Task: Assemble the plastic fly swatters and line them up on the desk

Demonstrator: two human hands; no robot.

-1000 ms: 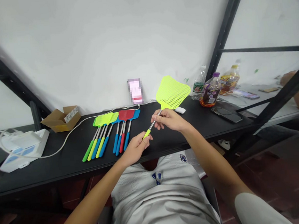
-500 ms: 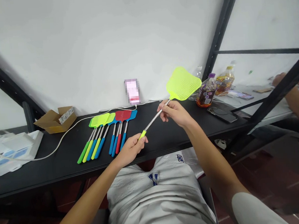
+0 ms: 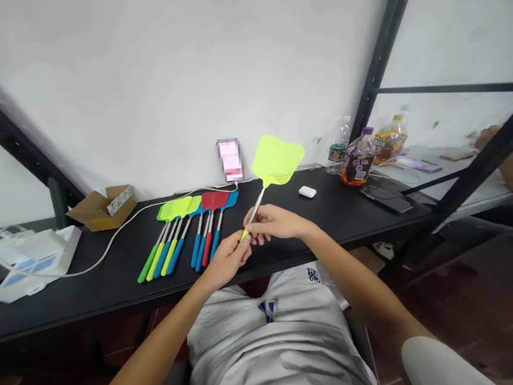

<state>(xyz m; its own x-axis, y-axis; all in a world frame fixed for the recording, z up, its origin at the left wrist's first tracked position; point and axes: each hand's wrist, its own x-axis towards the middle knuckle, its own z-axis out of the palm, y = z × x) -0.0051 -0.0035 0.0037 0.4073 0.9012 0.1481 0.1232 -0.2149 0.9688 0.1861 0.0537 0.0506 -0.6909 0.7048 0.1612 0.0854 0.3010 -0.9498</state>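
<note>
A yellow-green fly swatter (image 3: 276,161) with a metal shaft is held up in front of me, its perforated head tilted up and to the right. My left hand (image 3: 227,257) is closed around its yellow grip, most of which is hidden. Beside it, my right hand (image 3: 277,220) has its fingers closed on the metal shaft just above the grip. To the left, several fly swatters (image 3: 178,208) with green, yellow, blue and red parts lie side by side on the black desk (image 3: 114,268), heads toward the wall and partly overlapping.
A phone (image 3: 231,160) leans on the wall with a cable plugged in. An open cardboard box (image 3: 101,217) and a white power strip (image 3: 38,265) sit at left. At right are a white earbud case (image 3: 307,192), drink bottles (image 3: 358,158) and a dark phone (image 3: 386,198).
My right hand has slid down the shaft to my left hand. The shaft now shows shorter and the swatter's head is nearer the grip, further left, uncovering the white case.
</note>
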